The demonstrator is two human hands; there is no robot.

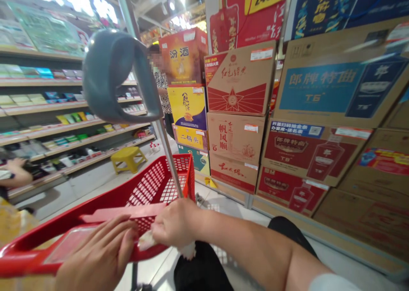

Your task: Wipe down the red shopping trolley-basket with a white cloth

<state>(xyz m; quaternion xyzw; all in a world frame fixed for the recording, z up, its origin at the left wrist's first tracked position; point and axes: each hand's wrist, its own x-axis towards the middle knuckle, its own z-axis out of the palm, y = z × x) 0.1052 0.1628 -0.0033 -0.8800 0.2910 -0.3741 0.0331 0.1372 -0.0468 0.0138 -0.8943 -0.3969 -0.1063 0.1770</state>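
A red plastic shopping cart (105, 197) with perforated walls stands in front of me. My left hand (102, 248) lies over its near edge, fingers stretched out and close together, beside a faded red panel (70, 242). My right hand (180, 220) is closed around a crumpled whitish cloth (188, 250) at the near right rim. Some of the cloth sticks out at the fingertips and some hangs below the fist. A metal pole (171, 159) rises just behind my right hand and bears a grey loop handle (110, 78).
Stacked liquor cartons (238, 82) line the right side. Shelves (76, 125) of small packaged goods run along the left, with a yellow stool (128, 159) before them. One person (161, 86) stands behind the pole; another person's hand (17, 171) shows at the left edge.
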